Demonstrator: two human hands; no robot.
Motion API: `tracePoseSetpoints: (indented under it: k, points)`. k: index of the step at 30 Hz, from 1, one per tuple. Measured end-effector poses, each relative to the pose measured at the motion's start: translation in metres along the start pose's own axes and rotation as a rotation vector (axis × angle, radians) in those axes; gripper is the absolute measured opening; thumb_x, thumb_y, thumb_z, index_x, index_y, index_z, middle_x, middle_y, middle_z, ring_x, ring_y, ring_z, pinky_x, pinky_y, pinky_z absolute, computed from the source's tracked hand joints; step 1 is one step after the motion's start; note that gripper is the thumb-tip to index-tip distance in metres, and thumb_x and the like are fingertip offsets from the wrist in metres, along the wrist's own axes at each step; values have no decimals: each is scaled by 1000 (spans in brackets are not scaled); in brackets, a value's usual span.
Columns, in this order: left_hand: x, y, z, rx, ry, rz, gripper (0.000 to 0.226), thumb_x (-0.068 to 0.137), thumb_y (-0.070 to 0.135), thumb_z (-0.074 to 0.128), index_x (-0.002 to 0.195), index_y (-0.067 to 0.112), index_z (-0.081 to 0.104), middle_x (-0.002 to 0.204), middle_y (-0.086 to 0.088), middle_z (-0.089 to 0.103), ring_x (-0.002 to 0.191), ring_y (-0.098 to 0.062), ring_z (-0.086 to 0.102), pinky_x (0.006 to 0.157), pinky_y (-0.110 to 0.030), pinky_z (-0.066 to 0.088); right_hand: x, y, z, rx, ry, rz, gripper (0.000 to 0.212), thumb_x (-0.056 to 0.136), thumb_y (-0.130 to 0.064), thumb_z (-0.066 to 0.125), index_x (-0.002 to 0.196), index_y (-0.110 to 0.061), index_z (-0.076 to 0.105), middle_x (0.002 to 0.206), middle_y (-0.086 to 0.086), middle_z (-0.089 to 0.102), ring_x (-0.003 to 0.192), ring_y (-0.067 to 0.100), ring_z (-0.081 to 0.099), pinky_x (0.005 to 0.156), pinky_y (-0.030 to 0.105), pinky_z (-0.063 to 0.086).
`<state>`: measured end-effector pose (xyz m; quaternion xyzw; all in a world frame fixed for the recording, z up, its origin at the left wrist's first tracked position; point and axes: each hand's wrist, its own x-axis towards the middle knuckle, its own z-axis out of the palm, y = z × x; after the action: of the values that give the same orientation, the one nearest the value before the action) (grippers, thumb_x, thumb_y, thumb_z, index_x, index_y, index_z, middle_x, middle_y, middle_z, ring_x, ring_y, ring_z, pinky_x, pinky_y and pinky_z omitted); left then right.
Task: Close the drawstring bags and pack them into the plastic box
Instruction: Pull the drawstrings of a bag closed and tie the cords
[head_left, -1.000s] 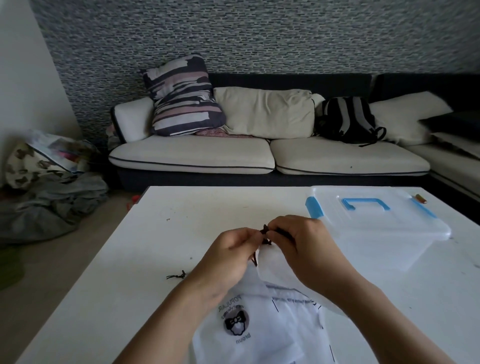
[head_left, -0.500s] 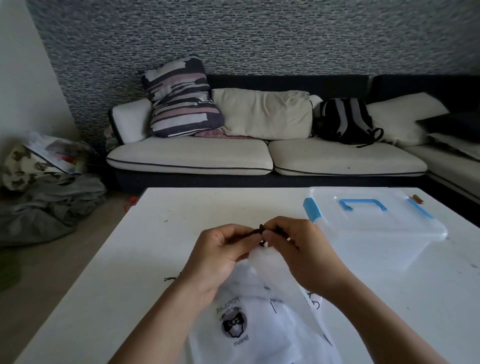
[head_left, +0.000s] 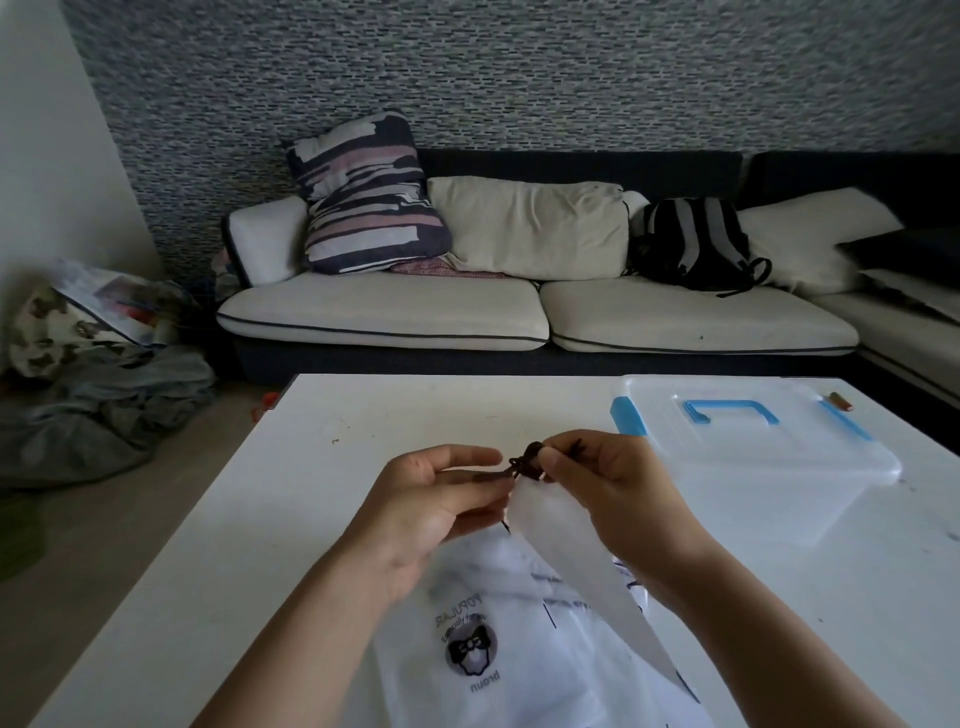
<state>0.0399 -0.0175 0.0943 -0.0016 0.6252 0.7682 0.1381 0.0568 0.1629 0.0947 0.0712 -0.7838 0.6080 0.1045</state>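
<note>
- L hand (head_left: 436, 499) pinches dark cord (head_left: 524, 464), R hand (head_left: 618, 493) pinches bag (head_left: 550, 525) neck – bag held above surface (head_left: 260, 519)
- risk: cord slips from grip, knot loosens – bag reopens
- box (head_left: 769, 457) lid still on, blocks packing

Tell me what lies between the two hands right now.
In the head view, the dark drawstring knot spans the small gap between the left hand and right hand, at the gathered neck of the white bag they hold above the table.
</note>
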Motion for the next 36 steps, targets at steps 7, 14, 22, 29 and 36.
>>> tracePoseSetpoints:
  k: [7,14,22,29,36]
  points:
    - [-2,1,6,-68,-92,-19,20,88,1,64,107,2,73,102,-17,75,90,-25,73,78,-29,59,1,-2,0,63,-16,45,18,95,-13,65,82,-6,75,67,10,64,62,14,49,54,17,38]
    - [-2,-8,15,52,18,143,16,89,8,69,103,3,74,96,-14,77,91,-27,75,81,-31,61,-4,-7,2,275,-52,181,21,96,-15,62,93,2,73,81,20,73,68,18,65,63,22,52]
    - [-3,-6,21,-48,58,141,16,87,1,70,82,6,56,86,-19,74,73,-20,71,65,-26,58,-7,-12,-4,503,-111,393,28,98,-22,57,104,2,69,86,17,72,70,21,67,59,26,54]
    - [-6,-2,21,-29,66,165,8,83,8,75,89,2,72,87,-16,76,80,-24,74,70,-30,58,-2,-13,-6,534,-148,369,20,92,-22,60,92,-3,69,85,18,70,68,22,66,59,26,55]
    - [-6,-5,19,262,142,194,16,69,19,89,80,16,78,82,-3,77,83,-21,75,87,-44,60,-3,-8,-2,539,-152,361,19,94,-13,59,91,1,72,87,25,67,76,29,65,67,33,56]
